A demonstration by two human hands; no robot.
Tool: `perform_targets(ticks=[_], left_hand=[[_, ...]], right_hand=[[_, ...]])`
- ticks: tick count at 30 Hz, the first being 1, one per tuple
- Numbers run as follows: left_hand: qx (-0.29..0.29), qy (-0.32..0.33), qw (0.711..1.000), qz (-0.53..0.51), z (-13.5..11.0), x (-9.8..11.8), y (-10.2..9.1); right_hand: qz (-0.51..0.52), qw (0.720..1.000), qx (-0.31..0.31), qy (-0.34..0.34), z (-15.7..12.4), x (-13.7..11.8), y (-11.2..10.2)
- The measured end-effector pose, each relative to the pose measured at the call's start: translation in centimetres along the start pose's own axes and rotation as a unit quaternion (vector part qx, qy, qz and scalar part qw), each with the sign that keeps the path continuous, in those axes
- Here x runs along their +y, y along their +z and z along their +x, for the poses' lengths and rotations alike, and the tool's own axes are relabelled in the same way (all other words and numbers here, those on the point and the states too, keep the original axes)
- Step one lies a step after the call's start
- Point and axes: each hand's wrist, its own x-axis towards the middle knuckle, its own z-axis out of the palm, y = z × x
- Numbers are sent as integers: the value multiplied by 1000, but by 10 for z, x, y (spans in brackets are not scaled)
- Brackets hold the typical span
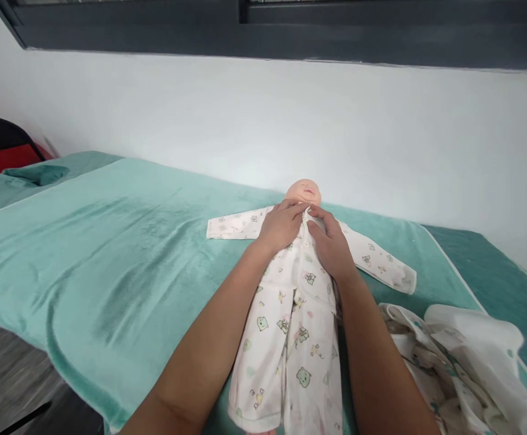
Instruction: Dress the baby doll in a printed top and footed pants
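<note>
A baby doll (304, 189) lies on its back, dressed in a white long-sleeved baby shirt (309, 275) and matching trousers (263, 344) printed with small green and yellow animals. Its sleeves stretch out to both sides. At the neck, the fingers of my left hand (282, 226) are bent over the shirt's collar edge, their tips close to the middle front. My right hand (331, 241) meets it there, index finger and thumb pinching the shirt front below the chin. The cloth between the fingertips is mostly hidden.
Under the doll, a light green blanket (122, 241) covers a bed against the white wall (200, 121). Crumpled printed white cloths (463, 362) lie at the right front. A red and black chair (5, 151) stands at the far left, and a dark window frame (263, 33) runs above.
</note>
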Motion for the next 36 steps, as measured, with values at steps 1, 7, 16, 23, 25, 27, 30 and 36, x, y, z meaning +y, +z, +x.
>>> perform_targets(ticks=[1, 7, 16, 23, 25, 27, 30, 36], left_hand=[[1, -1, 1000, 0, 0, 0, 0], [2, -7, 1000, 2, 0, 3, 0], [-3, -20, 1000, 3, -2, 5, -1], [73, -14, 993, -94, -7, 5, 1], [98, -16, 986, -137, -10, 4, 0], [105, -15, 980, -168, -12, 4, 0], [96, -26, 976, -194, -14, 5, -2], [58, -34, 974, -214, -17, 6, -7]], right_hand=[[1, 1000, 1, 0, 0, 0, 0], [29, 1000, 5, -8, 1, 0, 1], [25, 1000, 13, 8, 0, -1, 1], [67, 994, 81, 32, 0, 6, 4], [79, 992, 89, 30, -1, 7, 5], [84, 992, 94, 25, -1, 5, 4], [86, 990, 107, 12, -3, 2, 4], [56, 992, 114, -12, -5, -1, 3]])
